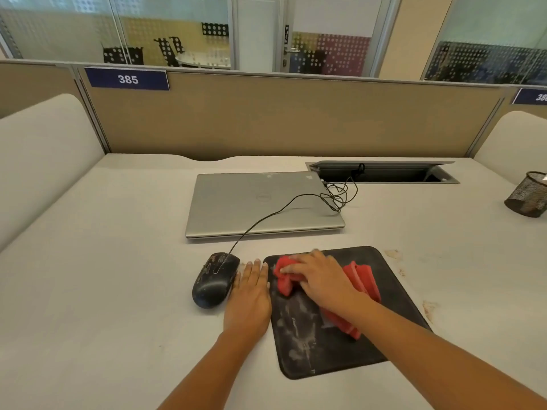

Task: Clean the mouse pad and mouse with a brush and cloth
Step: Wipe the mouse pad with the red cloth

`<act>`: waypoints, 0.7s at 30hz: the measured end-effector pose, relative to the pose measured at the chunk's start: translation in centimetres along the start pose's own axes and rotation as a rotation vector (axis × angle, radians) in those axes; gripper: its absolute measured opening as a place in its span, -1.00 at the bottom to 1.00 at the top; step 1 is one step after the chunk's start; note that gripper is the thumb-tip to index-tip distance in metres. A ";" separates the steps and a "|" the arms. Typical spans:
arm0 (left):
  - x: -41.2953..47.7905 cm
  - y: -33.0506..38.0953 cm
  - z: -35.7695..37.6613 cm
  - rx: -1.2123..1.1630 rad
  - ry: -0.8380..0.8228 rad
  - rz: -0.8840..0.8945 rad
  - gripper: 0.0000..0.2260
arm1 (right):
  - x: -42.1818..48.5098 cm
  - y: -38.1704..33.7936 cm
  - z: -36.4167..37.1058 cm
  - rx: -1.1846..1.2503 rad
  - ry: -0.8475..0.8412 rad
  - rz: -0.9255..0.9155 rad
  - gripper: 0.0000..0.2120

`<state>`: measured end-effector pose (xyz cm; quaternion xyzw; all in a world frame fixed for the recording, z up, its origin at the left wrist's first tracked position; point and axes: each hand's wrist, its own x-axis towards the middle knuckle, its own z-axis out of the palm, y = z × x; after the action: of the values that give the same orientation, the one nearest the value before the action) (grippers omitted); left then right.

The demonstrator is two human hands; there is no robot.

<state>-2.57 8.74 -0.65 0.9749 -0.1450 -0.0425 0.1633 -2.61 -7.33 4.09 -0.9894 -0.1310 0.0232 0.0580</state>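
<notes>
Left hand (248, 297) flat, fingers straight, probably steadying the mouse pad (340, 355). Right hand (321, 279) has its fingers curled over the cloth (364, 279); mouse (214, 281) parked aside.

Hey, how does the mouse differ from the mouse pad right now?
The mouse is small, domed and corded; the mouse pad is wide and flat. The mouse sits on the bare desk, uncovered; the mouse pad bears the red cloth under the right hand. Both are black with whitish smears.

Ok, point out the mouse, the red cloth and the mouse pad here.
mouse (214, 281), head view, top shell.
red cloth (364, 279), head view, folded strip at its right end.
mouse pad (299, 335), head view, smudged near part.
</notes>
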 end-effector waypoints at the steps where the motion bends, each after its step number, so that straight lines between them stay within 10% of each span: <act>1: 0.0 0.0 0.0 -0.005 -0.007 -0.003 -0.53 | 1.1 -0.1 0.1 -0.004 0.028 0.055 -0.61; 21: -0.1 0.3 -0.2 0.018 0.005 0.002 -0.53 | -0.3 -1.5 -0.1 -0.084 0.000 0.008 -0.60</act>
<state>-2.71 8.60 -0.37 0.9763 -0.1458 -0.0387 0.1550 -3.25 -5.97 4.41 -0.9915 -0.1277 0.0180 0.0164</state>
